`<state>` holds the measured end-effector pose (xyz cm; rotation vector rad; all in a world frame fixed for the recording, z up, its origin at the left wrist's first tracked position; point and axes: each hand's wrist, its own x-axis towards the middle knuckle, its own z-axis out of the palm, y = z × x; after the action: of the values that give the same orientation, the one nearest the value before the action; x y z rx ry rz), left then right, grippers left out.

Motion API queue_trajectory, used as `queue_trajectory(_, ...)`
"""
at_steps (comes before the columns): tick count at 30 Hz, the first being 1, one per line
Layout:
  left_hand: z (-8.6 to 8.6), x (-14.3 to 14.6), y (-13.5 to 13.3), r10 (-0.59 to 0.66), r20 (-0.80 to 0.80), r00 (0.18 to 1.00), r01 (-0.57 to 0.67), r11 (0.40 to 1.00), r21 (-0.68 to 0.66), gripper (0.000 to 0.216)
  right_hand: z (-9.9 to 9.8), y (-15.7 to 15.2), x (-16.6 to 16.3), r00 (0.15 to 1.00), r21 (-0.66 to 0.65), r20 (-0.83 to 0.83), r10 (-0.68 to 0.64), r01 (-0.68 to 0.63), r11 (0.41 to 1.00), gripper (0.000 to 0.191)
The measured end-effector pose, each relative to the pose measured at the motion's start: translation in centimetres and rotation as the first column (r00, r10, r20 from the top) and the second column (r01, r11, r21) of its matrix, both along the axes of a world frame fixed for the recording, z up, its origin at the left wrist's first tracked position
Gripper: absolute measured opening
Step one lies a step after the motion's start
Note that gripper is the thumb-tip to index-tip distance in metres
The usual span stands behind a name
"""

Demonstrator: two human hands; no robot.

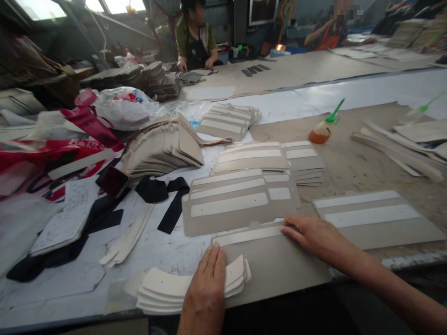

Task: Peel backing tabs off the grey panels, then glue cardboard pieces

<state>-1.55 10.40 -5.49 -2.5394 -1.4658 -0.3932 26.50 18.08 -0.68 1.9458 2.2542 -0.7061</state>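
While my left hand (206, 284) lay flat, fingers together, across a stack of curved white strips (165, 286) and the left end of a flat grey panel (270, 260), my right hand (309, 235) curled its fingers at the right end of the panel's straight white strip (253, 235); whether they pinched or pressed, I couldn't tell. Judging by the two-striped grey panel (377, 234) to the right, one strip was placed and another left. Smooth and matt, mine sat at the white-covered worktable's (80, 295) near edge.
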Motion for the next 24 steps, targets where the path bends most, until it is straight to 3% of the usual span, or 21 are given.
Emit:
queue_trajectory(5, -0.1, -0.1, -0.1, 0.026, 0.046, 0.999, -0.027, 0.999, 0.028, 0.058, -0.2, 0.1, 0.0, 1.000, -0.007, -0.028, 0.013, -0.013, 1.000, 0.023)
queue_trajectory(10, 0.3, -0.7, -0.1, -0.027, 0.065, 0.998, 0.033, 0.995, -0.095, 0.064, -0.2, 0.2, 0.0, 0.999, -0.012, -0.043, 0.015, -0.015, 1.000, 0.022)
queue_trajectory(13, 0.2, -0.6, 0.2, 0.028, 0.188, 0.982, 0.002, 0.987, -0.158, 0.074, -0.1, 0.2, -0.1, 0.999, -0.004, -0.041, 0.008, -0.008, 1.000, 0.021)
queue_trajectory(17, -0.8, 0.0, 0.6, 0.099, 0.282, 0.954, -0.061, 0.988, -0.141, 0.075, -0.1, 0.2, -0.2, 0.999, -0.015, -0.042, 0.013, -0.014, 1.000, 0.022)
queue_trajectory(20, -1.1, 0.2, 0.9, 0.135, 0.271, 0.953, -0.101, 0.986, -0.135, 0.068, -0.1, 0.1, -0.2, 0.999, -0.015, -0.049, 0.016, -0.017, 1.000, 0.021)
queue_trajectory(24, -0.7, -0.4, 1.1, 0.051, 0.158, 0.986, -0.026, 0.987, -0.157, 0.070, -0.1, 0.1, -0.3, 0.999, -0.004, -0.050, 0.011, -0.012, 1.000, 0.021)
